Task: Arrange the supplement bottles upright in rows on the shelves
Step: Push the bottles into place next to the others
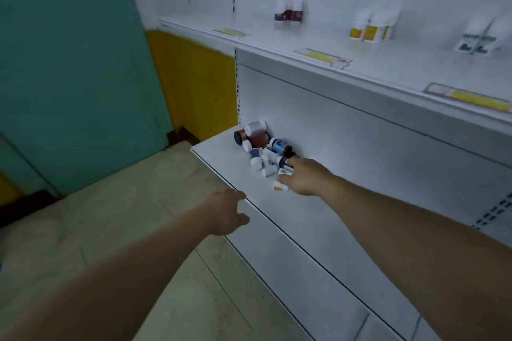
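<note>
A heap of several supplement bottles [260, 147] lies tumbled on its sides at the back left of the lower white shelf [291, 219]. My right hand [303, 177] reaches into the near end of the heap, its fingers curled round a small white bottle with an orange label [280, 187]. My left hand [231, 212] rests on the shelf's front edge, fingers loosely bent, holding nothing. On the upper shelf [277, 44] stand upright groups: dark-red-labelled bottles [288, 12], yellow-labelled bottles [371, 28] and green-labelled bottles [482, 39].
Yellow price tags [322, 57] line the upper shelf's front edge. A teal and yellow wall [83, 63] stands to the left, with tiled floor [124, 202] below. The shelf's back panel [360, 147] rises right behind the heap.
</note>
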`<state>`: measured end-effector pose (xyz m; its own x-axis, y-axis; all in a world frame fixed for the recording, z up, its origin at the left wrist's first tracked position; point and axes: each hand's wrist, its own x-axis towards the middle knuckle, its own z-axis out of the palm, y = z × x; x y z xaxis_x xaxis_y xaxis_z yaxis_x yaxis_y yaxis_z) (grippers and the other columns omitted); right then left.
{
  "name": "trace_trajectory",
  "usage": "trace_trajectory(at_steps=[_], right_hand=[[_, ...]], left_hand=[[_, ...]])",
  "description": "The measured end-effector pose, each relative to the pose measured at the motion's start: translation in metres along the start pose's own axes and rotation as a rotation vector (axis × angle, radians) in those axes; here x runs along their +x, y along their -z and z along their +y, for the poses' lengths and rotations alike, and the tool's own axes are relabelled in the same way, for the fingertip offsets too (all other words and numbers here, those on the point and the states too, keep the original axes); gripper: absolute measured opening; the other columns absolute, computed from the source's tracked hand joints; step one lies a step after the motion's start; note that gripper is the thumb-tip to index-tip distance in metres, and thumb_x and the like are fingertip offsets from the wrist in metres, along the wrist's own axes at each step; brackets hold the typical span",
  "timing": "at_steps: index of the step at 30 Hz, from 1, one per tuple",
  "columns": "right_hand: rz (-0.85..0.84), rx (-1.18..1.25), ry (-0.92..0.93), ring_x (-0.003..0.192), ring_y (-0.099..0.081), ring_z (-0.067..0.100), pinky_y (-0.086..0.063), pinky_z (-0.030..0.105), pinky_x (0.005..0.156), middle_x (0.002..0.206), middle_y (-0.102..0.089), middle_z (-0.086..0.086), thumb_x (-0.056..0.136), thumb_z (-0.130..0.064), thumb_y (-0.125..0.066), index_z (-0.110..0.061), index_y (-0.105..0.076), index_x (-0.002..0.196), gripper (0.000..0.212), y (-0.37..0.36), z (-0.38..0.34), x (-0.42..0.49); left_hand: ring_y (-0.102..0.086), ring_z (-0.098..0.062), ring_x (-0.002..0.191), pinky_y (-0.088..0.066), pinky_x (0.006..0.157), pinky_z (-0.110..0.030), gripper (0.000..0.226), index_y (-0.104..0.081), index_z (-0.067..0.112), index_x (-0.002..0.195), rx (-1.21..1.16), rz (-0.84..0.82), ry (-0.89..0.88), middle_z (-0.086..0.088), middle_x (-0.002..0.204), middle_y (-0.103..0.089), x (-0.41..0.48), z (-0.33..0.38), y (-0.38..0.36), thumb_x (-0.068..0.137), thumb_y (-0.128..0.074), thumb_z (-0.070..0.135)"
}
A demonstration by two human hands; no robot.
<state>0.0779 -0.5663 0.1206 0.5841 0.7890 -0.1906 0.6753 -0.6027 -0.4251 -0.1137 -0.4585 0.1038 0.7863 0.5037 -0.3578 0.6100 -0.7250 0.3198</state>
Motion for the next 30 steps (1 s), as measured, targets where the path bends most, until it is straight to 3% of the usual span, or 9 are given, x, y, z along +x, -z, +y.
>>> trace_trajectory(at_steps=[5,9,13,16,19,23,26,30], right_hand=[[0.029,0.046,-0.096,0.072,-0.051,0.010,-0.038,0.025,0.071,0.113,-0.064,0.001,0.084,-0.052,-0.054,-0.025,-0.052,0.124,0.048,-0.022,0.003,0.073],[0.010,0.069,-0.174,0.100,-0.060,0.023,-0.049,0.031,0.085,0.116,-0.062,0.004,0.086,-0.049,-0.057,-0.018,-0.054,0.123,0.049,-0.049,0.014,0.138],[-0.011,0.054,-0.260,0.116,-0.053,0.028,-0.043,0.033,0.094,0.128,-0.056,0.009,0.088,-0.048,-0.055,-0.013,-0.049,0.129,0.055,-0.081,0.018,0.182],[0.037,0.070,-0.324,0.117,-0.052,0.027,-0.044,0.037,0.096,0.129,-0.055,0.008,0.087,-0.043,-0.059,-0.013,-0.047,0.131,0.054,-0.103,0.025,0.196],[0.121,0.064,-0.461,0.108,-0.055,0.026,-0.049,0.038,0.089,0.123,-0.055,0.008,0.087,-0.033,-0.059,-0.017,-0.050,0.124,0.041,-0.115,0.039,0.202],[0.197,-0.012,-0.566,0.120,-0.047,0.029,-0.043,0.036,0.095,0.133,-0.046,0.011,0.089,-0.031,-0.056,-0.012,-0.044,0.134,0.049,-0.117,0.056,0.223],[0.191,-0.028,-0.588,0.126,-0.040,0.030,-0.039,0.039,0.100,0.138,-0.041,0.011,0.092,-0.029,-0.050,-0.012,-0.037,0.139,0.052,-0.118,0.063,0.249],[0.120,-0.141,-0.610,0.132,-0.029,0.031,-0.034,0.046,0.104,0.145,-0.033,0.009,0.091,-0.027,-0.049,-0.014,-0.020,0.147,0.064,-0.127,0.074,0.268]], left_hand=[[-0.033,-0.022,0.135,-0.031,0.108,-0.034,0.064,-0.029,0.022,0.145,0.064,-0.099,-0.074,-0.003,0.152,-0.028,0.087,-0.043,0.023,0.090,-0.055,0.044],[-0.026,-0.022,0.139,-0.024,0.111,-0.034,0.065,-0.027,0.021,0.146,0.109,-0.127,-0.110,-0.003,0.154,-0.024,0.167,-0.076,0.040,0.091,-0.055,0.041],[-0.025,-0.023,0.139,-0.021,0.112,-0.033,0.069,-0.025,0.018,0.147,0.143,-0.121,-0.157,-0.005,0.155,-0.022,0.240,-0.101,0.046,0.090,-0.058,0.038],[-0.020,-0.022,0.141,-0.016,0.113,-0.032,0.070,-0.021,0.016,0.148,0.165,-0.135,-0.224,-0.005,0.156,-0.018,0.285,-0.110,0.045,0.091,-0.057,0.034],[-0.014,-0.023,0.143,-0.013,0.115,-0.033,0.069,-0.018,0.013,0.149,0.222,-0.126,-0.340,-0.007,0.157,-0.014,0.327,-0.111,0.039,0.093,-0.055,0.027],[-0.004,-0.022,0.145,-0.018,0.115,-0.040,0.067,-0.009,0.012,0.150,0.369,-0.112,-0.591,-0.005,0.158,-0.002,0.378,-0.103,0.027,0.093,-0.045,0.010],[0.005,-0.023,0.145,-0.014,0.116,-0.040,0.070,0.001,0.011,0.150,0.576,-0.097,-0.707,-0.004,0.158,0.006,0.407,-0.100,0.012,0.094,-0.040,0.008],[-0.005,-0.026,0.144,-0.019,0.115,-0.040,0.069,-0.003,0.011,0.150,0.643,-0.064,-0.778,-0.009,0.157,-0.006,0.427,-0.107,-0.003,0.093,-0.043,0.012]])
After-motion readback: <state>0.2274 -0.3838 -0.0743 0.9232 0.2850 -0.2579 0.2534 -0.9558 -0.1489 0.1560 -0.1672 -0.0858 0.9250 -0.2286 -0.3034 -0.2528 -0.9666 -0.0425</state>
